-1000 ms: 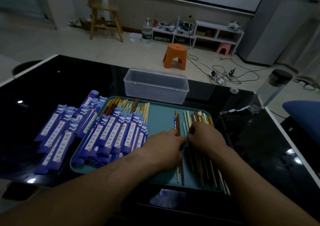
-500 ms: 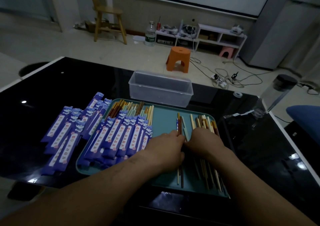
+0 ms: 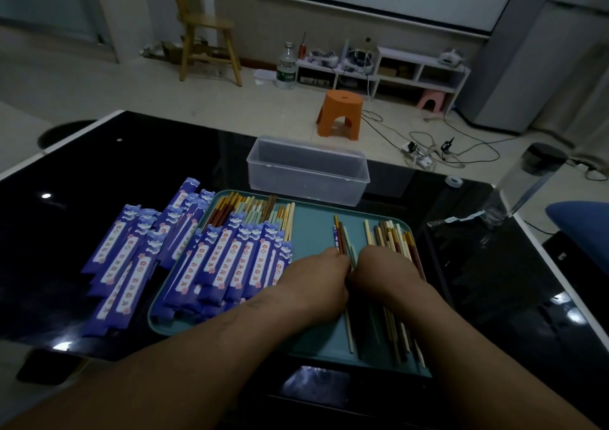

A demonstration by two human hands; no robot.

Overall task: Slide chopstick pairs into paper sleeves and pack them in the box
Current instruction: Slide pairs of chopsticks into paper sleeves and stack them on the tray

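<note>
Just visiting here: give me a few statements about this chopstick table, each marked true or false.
1. The clear box stands beyond the teal tray. True.
2. The box is packed with sleeved chopsticks. False: nothing shows inside it.
3. Both the left hand and right hand are on the loose chopsticks. True.
4. The blue sleeves lie right of the hands. False: they lie left.
5. The stool on the floor is green. False: orange.
</note>
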